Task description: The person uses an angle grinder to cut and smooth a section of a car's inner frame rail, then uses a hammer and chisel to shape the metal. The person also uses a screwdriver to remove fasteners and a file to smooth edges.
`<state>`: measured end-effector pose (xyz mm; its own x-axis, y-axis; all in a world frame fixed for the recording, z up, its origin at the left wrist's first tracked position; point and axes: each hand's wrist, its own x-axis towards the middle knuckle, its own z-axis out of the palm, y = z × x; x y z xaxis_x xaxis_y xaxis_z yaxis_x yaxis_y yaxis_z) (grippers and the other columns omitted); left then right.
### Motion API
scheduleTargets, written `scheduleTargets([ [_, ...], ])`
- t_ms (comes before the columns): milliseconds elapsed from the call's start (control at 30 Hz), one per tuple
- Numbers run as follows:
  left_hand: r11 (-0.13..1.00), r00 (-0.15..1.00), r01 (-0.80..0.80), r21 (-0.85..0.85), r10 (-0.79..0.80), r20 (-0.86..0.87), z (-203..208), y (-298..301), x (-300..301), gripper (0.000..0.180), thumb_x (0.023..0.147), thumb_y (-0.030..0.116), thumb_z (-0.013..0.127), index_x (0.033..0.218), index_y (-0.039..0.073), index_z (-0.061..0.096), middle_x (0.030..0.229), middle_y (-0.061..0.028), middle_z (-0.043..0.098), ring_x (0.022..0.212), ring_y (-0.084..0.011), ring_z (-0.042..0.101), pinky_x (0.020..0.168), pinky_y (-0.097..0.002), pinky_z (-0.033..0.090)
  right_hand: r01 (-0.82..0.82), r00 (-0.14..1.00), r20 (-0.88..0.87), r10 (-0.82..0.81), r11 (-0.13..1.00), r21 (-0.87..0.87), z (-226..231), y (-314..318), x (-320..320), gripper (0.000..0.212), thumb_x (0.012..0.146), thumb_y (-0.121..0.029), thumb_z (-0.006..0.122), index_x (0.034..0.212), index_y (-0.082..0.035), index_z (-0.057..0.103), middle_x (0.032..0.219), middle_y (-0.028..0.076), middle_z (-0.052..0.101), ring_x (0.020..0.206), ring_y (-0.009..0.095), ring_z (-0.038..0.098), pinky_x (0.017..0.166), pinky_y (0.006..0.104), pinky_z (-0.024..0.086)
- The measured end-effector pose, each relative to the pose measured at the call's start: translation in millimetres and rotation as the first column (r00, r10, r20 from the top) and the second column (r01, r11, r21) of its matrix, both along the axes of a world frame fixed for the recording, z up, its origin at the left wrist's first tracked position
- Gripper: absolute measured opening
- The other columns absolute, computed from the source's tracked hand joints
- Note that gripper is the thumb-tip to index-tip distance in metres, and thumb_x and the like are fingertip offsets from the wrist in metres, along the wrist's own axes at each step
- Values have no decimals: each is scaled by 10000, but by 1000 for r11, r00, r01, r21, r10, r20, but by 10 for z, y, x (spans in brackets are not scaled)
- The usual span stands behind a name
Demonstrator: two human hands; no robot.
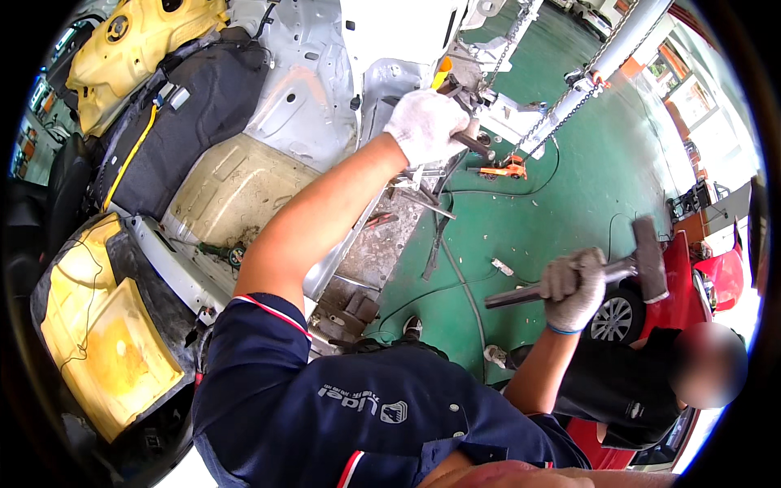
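Note:
My left hand (427,128), in a whitish work glove, is closed round a short dark steel bar (474,145) beside the stripped car body's sill; its blunt end points to the right. What the bar's other end touches is hidden behind the glove. Raised on the right, my right hand (573,289), in a greyish glove, grips a hammer (651,260) by its handle. The heavy hammer head is up and apart from the bar. Beyond the left glove, bare grey body metal (305,102) shows, with a yellow piece (442,73) close by.
Dark floor lining (207,93) and yellow foam (106,342) lie in the car at left. A chain (561,102), an orange clamp (508,168) and hoses (460,276) are over the green floor. A person in black (618,390) is near a red car (683,285) at right.

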<state>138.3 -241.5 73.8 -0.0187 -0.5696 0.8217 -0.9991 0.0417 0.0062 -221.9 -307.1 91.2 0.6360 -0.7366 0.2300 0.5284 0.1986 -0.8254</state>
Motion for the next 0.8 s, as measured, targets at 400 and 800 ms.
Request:
scheduleTargets([
  [400,998,994,66,-23,-68,-88,36,20,86,346,857,332,773,629,125,613,657,-97,636,652,-346,671,622,-475,521,321,901,433,-20,702,-636,311,44,300,221,945,-157,600,730,-110,587,522,-26,440,437,123,403,487,314,383],
  [800,998,997,24,61,-20,-71,-30,21,72,295,871,327,733,669,136,636,681,-92,641,679,-340,675,657,-475,531,-64,987,-139,75,995,83,-15,167,78,161,1016,-172,611,870,-127,561,514,-20,362,379,123,314,341,331,299],
])
